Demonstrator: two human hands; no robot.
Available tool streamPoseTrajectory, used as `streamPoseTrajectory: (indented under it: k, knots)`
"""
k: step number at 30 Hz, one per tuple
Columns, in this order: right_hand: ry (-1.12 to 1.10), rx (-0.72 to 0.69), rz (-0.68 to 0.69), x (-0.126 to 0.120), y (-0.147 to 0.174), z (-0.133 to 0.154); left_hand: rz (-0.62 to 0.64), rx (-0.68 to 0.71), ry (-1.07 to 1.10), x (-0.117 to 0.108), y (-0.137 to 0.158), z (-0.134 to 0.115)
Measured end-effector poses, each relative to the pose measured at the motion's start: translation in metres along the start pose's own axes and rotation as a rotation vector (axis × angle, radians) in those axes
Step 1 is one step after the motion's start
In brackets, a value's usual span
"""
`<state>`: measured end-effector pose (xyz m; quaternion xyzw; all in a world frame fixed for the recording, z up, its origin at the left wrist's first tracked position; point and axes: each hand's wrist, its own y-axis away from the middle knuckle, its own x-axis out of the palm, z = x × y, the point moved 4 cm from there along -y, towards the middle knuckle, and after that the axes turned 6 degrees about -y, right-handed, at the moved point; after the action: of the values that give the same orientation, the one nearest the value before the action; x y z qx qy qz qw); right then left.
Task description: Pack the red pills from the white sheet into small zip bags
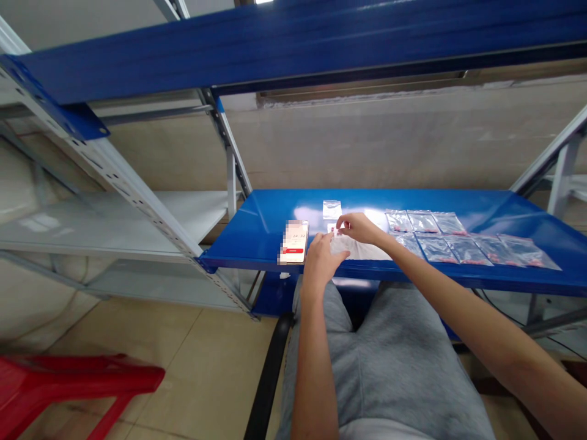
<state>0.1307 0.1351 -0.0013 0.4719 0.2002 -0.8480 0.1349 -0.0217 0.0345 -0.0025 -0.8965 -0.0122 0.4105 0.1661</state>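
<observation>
My left hand (318, 260) rests at the shelf's front edge, on the left end of a white sheet like tissue (367, 251). Its thumb is spread from the fingers, and I see nothing held. My right hand (360, 228) reaches over the sheet, thumb and forefinger closed together beside small red pieces (332, 230). Whatever sits in that pinch is too small to make out. Just behind the hands lies a small clear zip bag (332, 209). To the right, several clear zip bags (438, 249) with red bits inside lie in two rows.
A phone (296, 242) with a lit screen lies left of my hands on the blue shelf (257, 229). A blue beam (293, 52) crosses overhead. Grey-white uprights (128, 183) stand left. A red plastic stool (82, 379) is on the floor at lower left.
</observation>
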Motion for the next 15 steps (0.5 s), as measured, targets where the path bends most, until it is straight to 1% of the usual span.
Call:
streamPoseTrajectory:
  k: [5,9,12,15]
  knots:
    - [0.077,-0.075,0.053,0.012,-0.005,0.0,-0.009,0.005,0.01,-0.001,0.001,-0.001]
    - [0.086,-0.064,0.066,0.017,-0.004,-0.002,-0.003,-0.001,0.0,-0.001,0.002,-0.002]
    - [0.068,-0.051,0.044,0.016,-0.003,0.0,0.01,-0.014,-0.003,-0.001,0.002,-0.001]
    - [-0.009,-0.047,-0.005,0.007,0.0,0.004,0.013,-0.021,-0.021,-0.001,0.002,-0.002]
